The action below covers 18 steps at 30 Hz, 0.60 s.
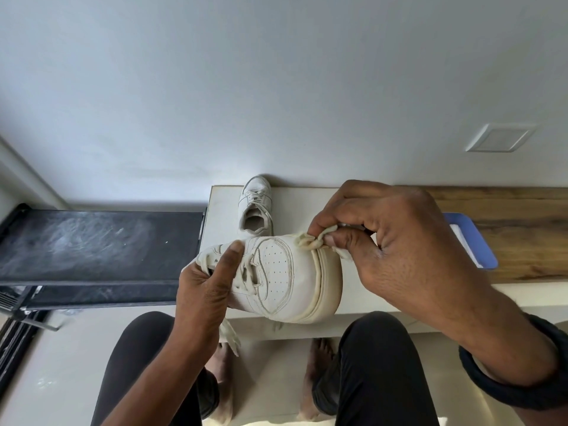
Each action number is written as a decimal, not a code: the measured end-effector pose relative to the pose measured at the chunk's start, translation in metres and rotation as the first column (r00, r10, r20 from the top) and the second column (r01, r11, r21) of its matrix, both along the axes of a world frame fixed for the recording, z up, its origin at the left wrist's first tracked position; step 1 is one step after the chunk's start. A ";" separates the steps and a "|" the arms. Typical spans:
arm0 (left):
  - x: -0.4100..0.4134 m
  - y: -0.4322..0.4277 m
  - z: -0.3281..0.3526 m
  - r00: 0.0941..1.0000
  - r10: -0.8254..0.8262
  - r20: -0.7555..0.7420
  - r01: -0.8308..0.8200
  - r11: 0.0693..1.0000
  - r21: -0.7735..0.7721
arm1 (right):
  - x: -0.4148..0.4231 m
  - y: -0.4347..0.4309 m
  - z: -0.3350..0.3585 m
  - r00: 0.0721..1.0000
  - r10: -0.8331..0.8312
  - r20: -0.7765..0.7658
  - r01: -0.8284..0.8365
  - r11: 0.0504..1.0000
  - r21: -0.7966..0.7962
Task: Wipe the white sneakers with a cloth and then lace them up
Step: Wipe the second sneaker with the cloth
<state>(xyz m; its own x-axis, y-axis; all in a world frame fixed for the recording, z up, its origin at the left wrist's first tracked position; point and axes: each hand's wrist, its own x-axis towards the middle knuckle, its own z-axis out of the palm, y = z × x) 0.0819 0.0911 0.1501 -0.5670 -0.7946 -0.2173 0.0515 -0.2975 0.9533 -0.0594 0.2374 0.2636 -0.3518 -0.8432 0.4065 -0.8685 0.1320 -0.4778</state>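
Note:
A white sneaker (278,273) lies on its side in the air above the white bench, toe and sole edge to the right. My left hand (204,290) grips it at the laced throat, thumb up over the laces. My right hand (384,241) pinches a small crumpled cream cloth (310,241) against the toe edge where upper meets sole. A loose lace end (230,336) hangs below the shoe. The second white sneaker (255,207) stands upright on the bench by the wall, laced, its opening facing me.
The white bench (219,210) meets a wooden top (507,238) on the right, where a blue tray (473,241) lies. A dark dusty rack (92,250) stands at the left. My knees and bare feet are below the bench.

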 end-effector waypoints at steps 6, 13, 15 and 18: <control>0.000 -0.001 -0.001 0.998 0.006 0.064 -0.013 0.994 0.105 | 0.008 0.004 -0.004 0.987 -0.100 -0.129 0.085 0.990 -0.117; 0.006 0.000 -0.004 0.991 -0.098 0.096 0.086 0.989 0.123 | -0.001 0.002 -0.001 0.995 -0.090 -0.040 0.084 0.988 -0.130; 0.010 -0.004 -0.005 0.976 -0.202 0.083 0.196 0.977 0.079 | -0.007 0.001 0.000 0.993 -0.105 -0.053 0.099 0.989 -0.106; 0.013 -0.005 -0.003 0.933 -0.360 0.016 0.358 0.931 0.068 | -0.016 0.000 0.001 0.990 -0.133 -0.040 0.128 0.986 -0.105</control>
<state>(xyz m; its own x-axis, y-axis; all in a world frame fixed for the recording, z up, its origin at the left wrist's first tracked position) 0.0952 0.0864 0.1470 -0.8050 -0.5232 -0.2797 -0.0958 -0.3506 0.9316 -0.0757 0.2373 0.2647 -0.4344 -0.7444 0.5070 -0.8689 0.1981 -0.4536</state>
